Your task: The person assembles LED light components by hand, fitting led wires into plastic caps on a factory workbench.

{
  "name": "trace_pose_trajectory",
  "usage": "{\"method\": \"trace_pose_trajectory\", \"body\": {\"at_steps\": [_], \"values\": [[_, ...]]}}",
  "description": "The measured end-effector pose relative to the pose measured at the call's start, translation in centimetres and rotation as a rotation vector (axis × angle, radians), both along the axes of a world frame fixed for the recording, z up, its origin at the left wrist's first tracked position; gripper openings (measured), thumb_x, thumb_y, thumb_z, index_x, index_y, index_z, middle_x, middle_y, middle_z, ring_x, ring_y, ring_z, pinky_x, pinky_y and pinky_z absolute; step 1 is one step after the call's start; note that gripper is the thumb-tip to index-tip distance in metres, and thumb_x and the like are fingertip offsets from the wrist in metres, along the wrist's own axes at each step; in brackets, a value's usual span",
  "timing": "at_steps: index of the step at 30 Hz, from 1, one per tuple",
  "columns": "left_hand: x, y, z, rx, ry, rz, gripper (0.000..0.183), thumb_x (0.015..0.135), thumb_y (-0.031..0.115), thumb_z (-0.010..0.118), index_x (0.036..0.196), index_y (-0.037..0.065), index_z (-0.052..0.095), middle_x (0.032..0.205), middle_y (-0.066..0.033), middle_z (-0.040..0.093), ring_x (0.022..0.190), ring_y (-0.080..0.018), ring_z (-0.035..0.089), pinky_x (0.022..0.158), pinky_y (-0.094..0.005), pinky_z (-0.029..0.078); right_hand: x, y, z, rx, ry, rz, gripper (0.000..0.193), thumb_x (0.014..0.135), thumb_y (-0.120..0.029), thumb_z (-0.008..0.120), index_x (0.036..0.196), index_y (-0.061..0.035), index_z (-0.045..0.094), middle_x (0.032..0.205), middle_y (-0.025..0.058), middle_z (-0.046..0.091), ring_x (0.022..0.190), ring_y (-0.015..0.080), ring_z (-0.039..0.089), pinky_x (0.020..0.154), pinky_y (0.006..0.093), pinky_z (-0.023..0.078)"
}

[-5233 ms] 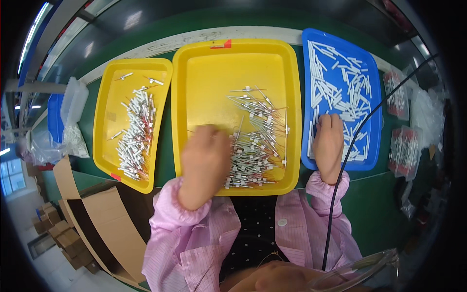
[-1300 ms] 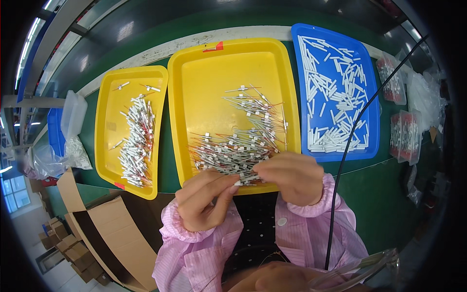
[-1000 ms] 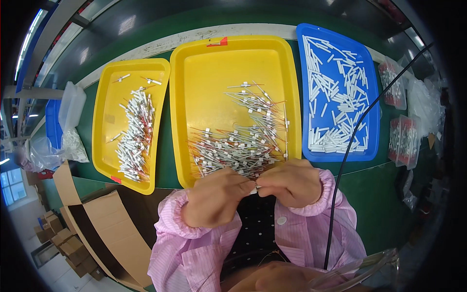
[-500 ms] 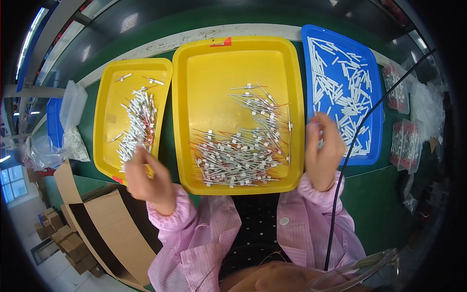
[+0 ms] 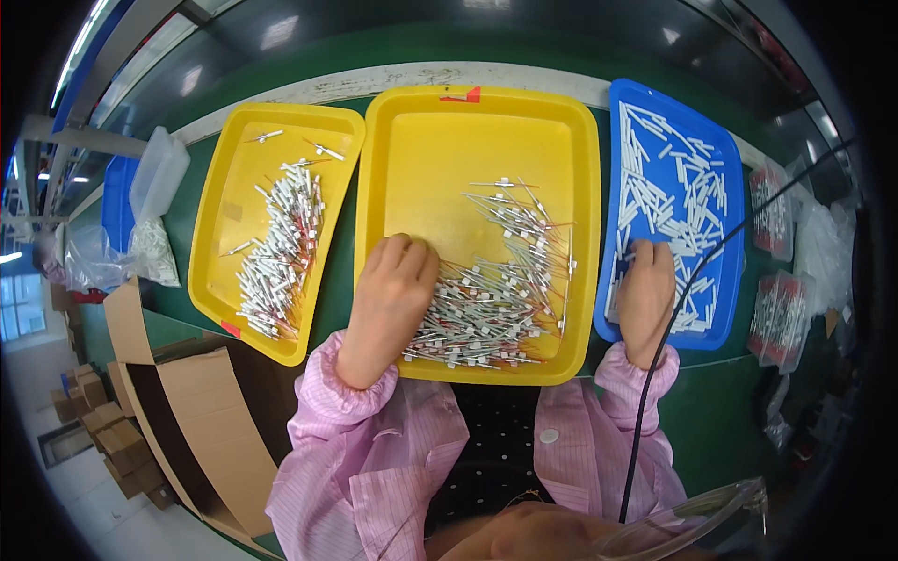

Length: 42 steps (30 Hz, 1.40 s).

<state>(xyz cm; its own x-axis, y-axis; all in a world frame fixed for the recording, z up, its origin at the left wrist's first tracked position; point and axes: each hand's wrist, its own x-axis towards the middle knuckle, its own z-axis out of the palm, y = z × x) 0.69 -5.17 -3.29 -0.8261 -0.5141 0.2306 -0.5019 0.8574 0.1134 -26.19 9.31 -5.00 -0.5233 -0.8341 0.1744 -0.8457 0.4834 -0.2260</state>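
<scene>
My left hand [image 5: 391,301] is over the left part of the middle yellow tray [image 5: 384,168], fingers curled together at the edge of a pile of thin leaded parts [image 5: 486,313] with small white blocks and reddish wires. Its fingertips are mostly hidden, so what they hold cannot be made out. On the right, my right hand [image 5: 647,297] reaches into the near left part of the blue tray [image 5: 613,150]. Its fingers are closed down among short white tubes [image 5: 692,201]; whether one is pinched is unclear.
A smaller yellow tray [image 5: 220,201] at left holds a heap of white-sleeved parts [image 5: 281,252]. Clear boxes of parts [image 5: 781,318] and plastic bags [image 5: 828,248] stand at far right. A black cable [image 5: 666,337] crosses before my right arm. An open cardboard box [image 5: 210,421] is at lower left.
My left hand has moved right, from the small yellow tray to the pile in the middle tray. My right hand has come down into the blue tray. The whole view has shifted slightly.
</scene>
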Motion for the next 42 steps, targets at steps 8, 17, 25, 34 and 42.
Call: {"method": "trace_pose_trajectory", "body": {"at_steps": [8, 17, 25, 34, 42], "values": [[0.8, -1.6, 0.3, 0.075, -0.014, -0.092, 0.01, 0.071, 0.006, 0.057, 0.081, 0.003, 0.056, 0.082, -0.0091, 0.054, 0.085, -0.0255, 0.054, 0.077, -0.0353, 0.046, -2.6, 0.2, 0.9, 0.096, 0.19, 0.228, 0.016, 0.076, 0.007, 0.057, 0.09, 0.0015, 0.054, 0.088, 0.0182, 0.054, 0.087, 0.0362, 0.056, 0.074, 0.0427, 0.045], [1.8, -0.2, 2.3, 0.172, 0.366, -0.076, 0.023, 0.065, -0.007, 0.067, 0.087, -0.002, 0.063, 0.08, -0.0134, 0.058, 0.077, -0.0324, 0.056, 0.073, -0.0401, 0.048, 3.2, 0.1, 1.2, -0.483, -0.817, 0.167, 0.012, 0.094, -0.002, 0.057, 0.104, 0.0027, 0.058, 0.077, 0.008, 0.066, 0.058, 0.0108, 0.061, 0.049, 0.0227, 0.044], [-0.5, 3.1, 3.1, 0.147, 0.696, 0.104, 0.024, 0.068, -0.013, 0.067, 0.091, -0.006, 0.068, 0.083, -0.014, 0.064, 0.078, -0.0306, 0.061, 0.077, -0.0402, 0.049, 7.5, -2.3, 2.9, -0.545, -0.961, 0.468, 0.011, 0.085, 0.006, 0.065, 0.095, 0.0028, 0.067, 0.088, 0.0082, 0.065, 0.066, 0.0112, 0.06, 0.054, 0.0225, 0.047], [-0.1, 4.7, 3.8, 0.65, 0.935, 0.007, 0.021, 0.072, -0.016, 0.069, 0.091, -0.009, 0.068, 0.079, -0.0156, 0.065, 0.076, -0.0267, 0.061, 0.076, -0.0353, 0.05, 7.6, -2.0, 2.6, -0.58, -1.464, 0.511, 0.011, 0.086, 0.002, 0.067, 0.097, 0.0018, 0.065, 0.089, 0.007, 0.061, 0.077, 0.0112, 0.058, 0.063, 0.0226, 0.046], [0.5, 5.3, 5.2, 1.375, 0.791, 0.278, 0.015, 0.073, -0.01, 0.073, 0.087, -0.008, 0.069, 0.077, -0.0165, 0.071, 0.07, -0.0259, 0.071, 0.062, -0.0292, 0.055, 7.7, -1.6, 4.2, -0.723, -0.524, 0.787, 0.011, 0.079, 0.001, 0.07, 0.089, -0.0015, 0.07, 0.085, 0.0072, 0.058, 0.076, 0.0228, 0.057, 0.065, 0.0295, 0.045]]}}
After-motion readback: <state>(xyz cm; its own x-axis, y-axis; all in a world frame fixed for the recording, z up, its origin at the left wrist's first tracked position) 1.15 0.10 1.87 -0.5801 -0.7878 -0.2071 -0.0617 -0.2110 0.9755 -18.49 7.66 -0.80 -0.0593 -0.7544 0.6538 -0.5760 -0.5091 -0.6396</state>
